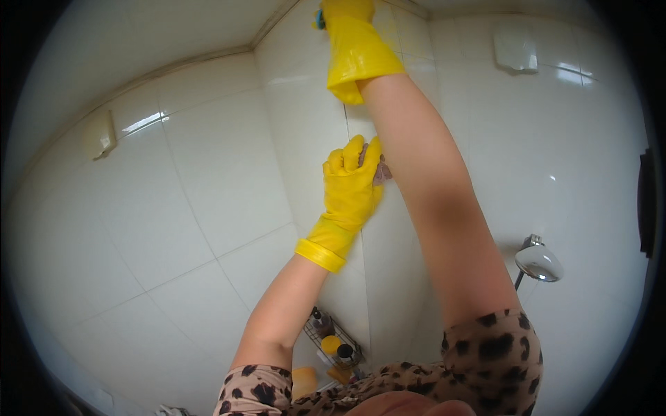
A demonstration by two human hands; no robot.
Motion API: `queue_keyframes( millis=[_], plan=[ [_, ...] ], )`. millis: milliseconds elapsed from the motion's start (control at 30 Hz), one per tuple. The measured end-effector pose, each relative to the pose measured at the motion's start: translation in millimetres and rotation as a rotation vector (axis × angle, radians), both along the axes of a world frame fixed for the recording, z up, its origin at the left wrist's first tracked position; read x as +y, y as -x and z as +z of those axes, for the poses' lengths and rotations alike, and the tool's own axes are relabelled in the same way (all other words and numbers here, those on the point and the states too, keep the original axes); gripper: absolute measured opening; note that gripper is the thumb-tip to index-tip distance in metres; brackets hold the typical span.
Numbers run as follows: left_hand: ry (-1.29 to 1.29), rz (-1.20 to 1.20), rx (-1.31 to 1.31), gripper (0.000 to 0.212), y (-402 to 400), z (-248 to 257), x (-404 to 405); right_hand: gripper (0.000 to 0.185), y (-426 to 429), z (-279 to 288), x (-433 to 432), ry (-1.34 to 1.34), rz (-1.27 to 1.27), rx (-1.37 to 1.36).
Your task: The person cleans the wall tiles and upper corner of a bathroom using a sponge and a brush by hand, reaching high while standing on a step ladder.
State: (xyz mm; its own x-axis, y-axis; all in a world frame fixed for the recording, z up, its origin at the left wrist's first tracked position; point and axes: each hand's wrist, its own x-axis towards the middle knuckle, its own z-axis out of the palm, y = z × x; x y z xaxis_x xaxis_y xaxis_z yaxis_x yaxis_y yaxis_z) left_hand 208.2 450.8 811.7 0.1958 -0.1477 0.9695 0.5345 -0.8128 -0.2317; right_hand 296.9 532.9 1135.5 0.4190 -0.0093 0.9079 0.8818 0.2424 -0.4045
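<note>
My left hand [349, 192], in a yellow rubber glove with its cuff folded back, grips a crumpled mauve cloth [384, 172] against the white tiled wall [307, 130]. Part of the cloth is hidden behind my fingers and my right forearm. Stretched up to the top edge of the view is my right hand [351, 15], also in a yellow rubber glove, near the top of the wall. A small blue piece [320, 20] of some held object shows at that glove's left side. The fingertips and most of that object are out of sight.
Low on the wall hangs a wire rack [333, 333] with several bottles, one yellow-capped [331, 344]. A chrome shower head [539, 263] is mounted at right. Plastic wall fixtures stick out at upper left [100, 136] and upper right [515, 49]. Ceiling trim [208, 58] runs above the tiles.
</note>
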Motion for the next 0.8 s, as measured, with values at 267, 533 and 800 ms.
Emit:
queue_keyframes(
  millis=[267, 533, 800],
  plan=[
    [0.001, 0.140, -0.092, 0.056, -2.8, -23.1, 9.1, 0.021, 3.2, 4.7, -33.8, 0.141, 0.148, -0.078],
    [0.120, -0.025, -0.070, 0.059, -9.5, -37.6, 4.7, 0.021, 25.3, 6.5, -47.1, -0.172, 1.058, 0.357],
    [0.078, 0.036, -0.047, 0.062, -12.5, -36.0, 0.7, 0.026, 16.6, 15.8, -52.8, -0.278, 1.229, 0.343]
  ],
)
